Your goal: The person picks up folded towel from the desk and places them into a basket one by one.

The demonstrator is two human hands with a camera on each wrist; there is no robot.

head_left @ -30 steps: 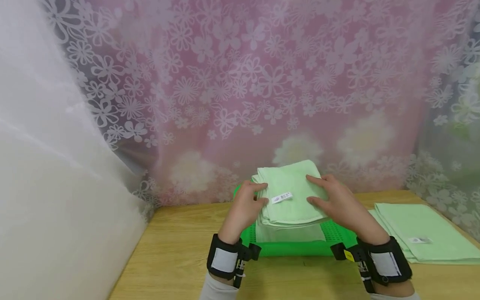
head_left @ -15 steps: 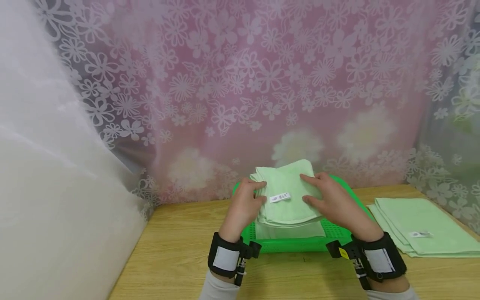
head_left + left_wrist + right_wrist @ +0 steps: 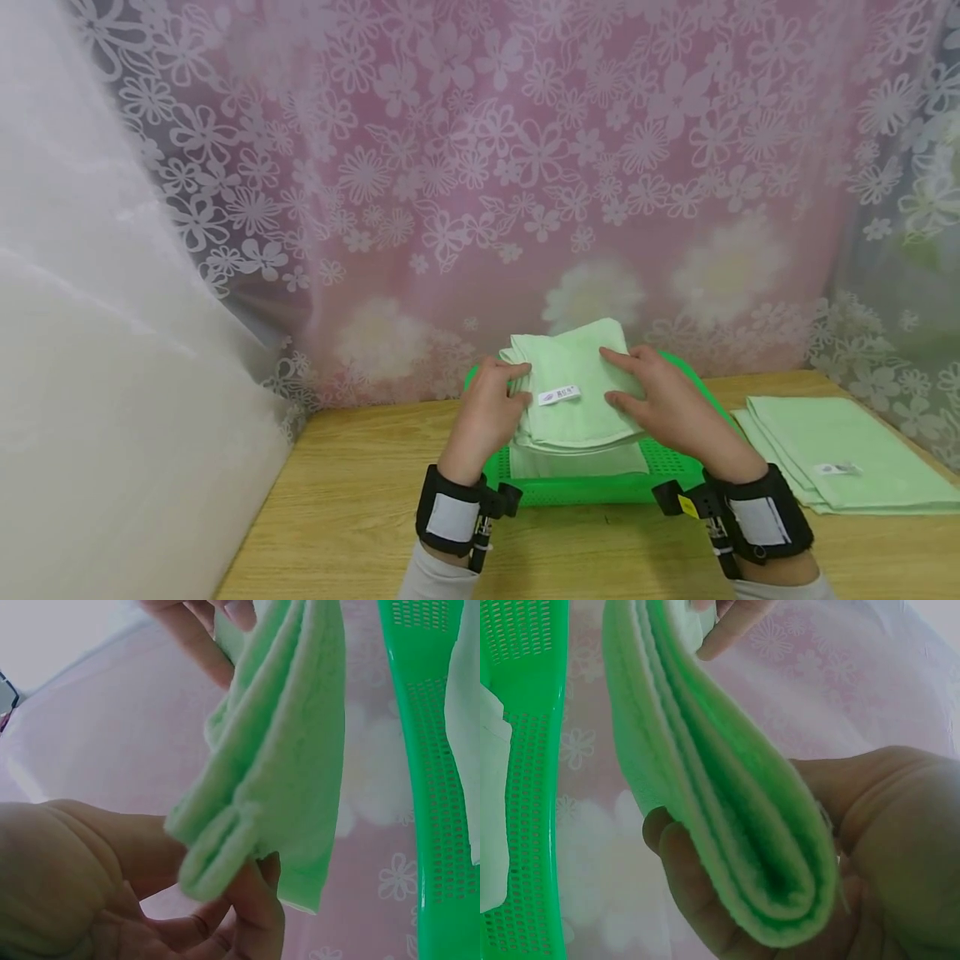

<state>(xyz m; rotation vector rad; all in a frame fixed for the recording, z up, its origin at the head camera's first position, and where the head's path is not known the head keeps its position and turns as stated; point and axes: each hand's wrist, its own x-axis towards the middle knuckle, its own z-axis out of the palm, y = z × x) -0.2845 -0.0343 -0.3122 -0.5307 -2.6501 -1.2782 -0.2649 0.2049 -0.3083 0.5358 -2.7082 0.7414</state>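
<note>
Floral curtain (image 3: 480,167) backs wood tabletop (image 3: 345,483). Folded green towel (image 3: 577,358) held clear over green basket (image 3: 585,493), tilted w/ tag (image 3: 559,395) toward head cam, prob. so layers stay square. L hand (image 3: 483,412) & R hand (image 3: 663,396) grip opp. edges, pinching cloth from 2 faces, forearms angled inward. 2nd towel (image 3: 855,446) flat, R of basket

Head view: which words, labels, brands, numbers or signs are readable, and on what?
None is legible.
Printed white label on held green towel: characters too blurred.
Second white label on green towel at right: too small.
Yellow sticker on right wrist mount: any print too small.
</note>
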